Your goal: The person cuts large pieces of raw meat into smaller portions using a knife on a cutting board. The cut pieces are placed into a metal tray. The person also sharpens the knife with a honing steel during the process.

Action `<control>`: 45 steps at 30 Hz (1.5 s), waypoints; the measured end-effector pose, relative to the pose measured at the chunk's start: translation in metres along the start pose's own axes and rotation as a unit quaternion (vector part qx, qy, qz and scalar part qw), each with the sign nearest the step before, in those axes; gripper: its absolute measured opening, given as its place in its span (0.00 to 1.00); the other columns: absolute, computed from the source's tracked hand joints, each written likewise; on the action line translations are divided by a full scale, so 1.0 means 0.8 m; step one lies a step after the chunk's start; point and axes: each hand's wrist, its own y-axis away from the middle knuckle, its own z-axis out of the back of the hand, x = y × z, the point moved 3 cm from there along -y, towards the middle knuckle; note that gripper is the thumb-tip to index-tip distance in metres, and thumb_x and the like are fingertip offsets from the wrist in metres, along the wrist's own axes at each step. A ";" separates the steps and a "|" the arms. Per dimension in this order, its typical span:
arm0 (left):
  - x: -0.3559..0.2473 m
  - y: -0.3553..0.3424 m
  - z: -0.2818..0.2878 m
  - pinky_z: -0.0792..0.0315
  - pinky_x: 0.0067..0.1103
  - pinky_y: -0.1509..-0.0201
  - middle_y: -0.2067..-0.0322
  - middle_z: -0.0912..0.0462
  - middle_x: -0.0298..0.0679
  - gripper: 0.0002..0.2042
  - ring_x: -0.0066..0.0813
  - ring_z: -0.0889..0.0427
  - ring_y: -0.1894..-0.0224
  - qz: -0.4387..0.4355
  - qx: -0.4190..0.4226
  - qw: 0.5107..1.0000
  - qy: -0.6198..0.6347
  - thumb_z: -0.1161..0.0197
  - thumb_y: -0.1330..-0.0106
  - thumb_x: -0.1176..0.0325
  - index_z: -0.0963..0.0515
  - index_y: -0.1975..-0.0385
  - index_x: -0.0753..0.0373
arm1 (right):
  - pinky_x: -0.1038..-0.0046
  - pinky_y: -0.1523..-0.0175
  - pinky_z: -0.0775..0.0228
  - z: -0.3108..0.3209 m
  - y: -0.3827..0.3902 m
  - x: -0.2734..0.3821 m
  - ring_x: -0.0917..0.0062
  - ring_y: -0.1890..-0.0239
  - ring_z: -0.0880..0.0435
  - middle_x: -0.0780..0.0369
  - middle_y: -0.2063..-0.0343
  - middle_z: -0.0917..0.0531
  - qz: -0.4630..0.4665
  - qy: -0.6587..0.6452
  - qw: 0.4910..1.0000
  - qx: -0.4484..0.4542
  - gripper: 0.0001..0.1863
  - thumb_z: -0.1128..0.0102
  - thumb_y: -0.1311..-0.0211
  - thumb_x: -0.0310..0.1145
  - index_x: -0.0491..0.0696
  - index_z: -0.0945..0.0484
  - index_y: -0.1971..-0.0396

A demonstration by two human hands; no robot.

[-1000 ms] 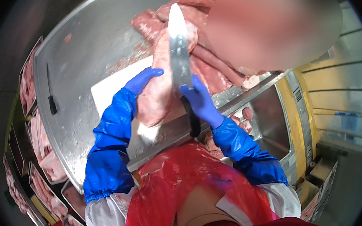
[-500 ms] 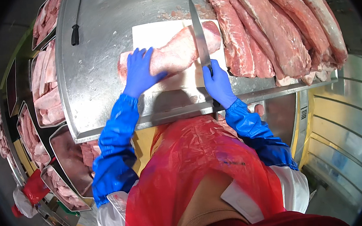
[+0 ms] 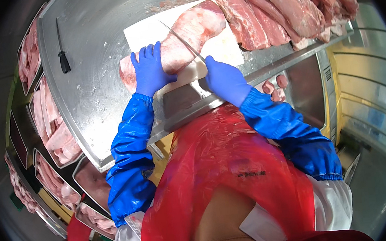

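A long pale-pink piece of meat (image 3: 200, 24) lies slantwise on a white cutting board (image 3: 141, 33). My left hand (image 3: 151, 70), in a blue glove, rests on its near left part with the fingers spread out flat. In my right hand (image 3: 226, 79), also gloved in blue, is the handle of a long knife (image 3: 180, 39), mostly covered by my fingers. Its blade crosses the middle of the meat, seen almost edge-on and pointing away to the left. Whether the edge touches or enters the meat I cannot tell.
Several long cuts of meat (image 3: 279, 9) lie side by side at the table's right. A sharpening steel with a black handle (image 3: 63, 62) lies on the left. Trays of meat (image 3: 56, 128) stand beyond the left edge. Below the front edge is a metal tray (image 3: 307, 87). A person in red (image 3: 78, 234) is lower left.
The knife has moved from the meat's right end to its middle, its blade swinging leftward and turning edge-on. My left hand stays on the meat. The whole view has turned somewhat.
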 end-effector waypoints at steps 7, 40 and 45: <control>-0.011 -0.009 0.006 0.54 0.55 0.32 0.39 0.34 0.46 0.57 0.46 0.38 0.35 -0.018 -0.004 1.000 0.009 0.22 0.69 0.44 0.41 0.34 0.59 | 0.53 0.64 0.30 -0.009 -0.012 -0.010 0.50 0.69 0.19 0.48 0.74 0.20 0.001 -0.018 0.999 -0.050 0.10 0.48 0.40 0.33 0.44 0.31 0.61; 0.007 -0.036 0.003 0.58 0.58 0.31 0.36 0.35 0.55 0.60 0.54 0.38 0.33 0.128 0.063 0.989 -0.035 0.29 0.64 0.32 0.45 0.30 0.62 | 0.55 0.63 0.26 -0.037 0.093 -0.133 0.53 0.68 0.18 0.50 0.72 0.18 -0.068 0.021 0.995 0.070 0.11 0.50 0.33 0.36 0.49 0.26 0.57; 0.010 -0.146 0.013 0.31 0.34 0.36 0.39 0.32 0.59 0.50 0.54 0.29 0.38 0.123 -0.037 0.972 0.196 0.27 0.52 0.43 0.39 0.33 0.67 | 0.60 0.68 0.26 0.059 0.167 -0.183 0.59 0.73 0.17 0.53 0.75 0.18 -0.074 -0.024 0.994 0.075 0.10 0.47 0.33 0.34 0.45 0.26 0.58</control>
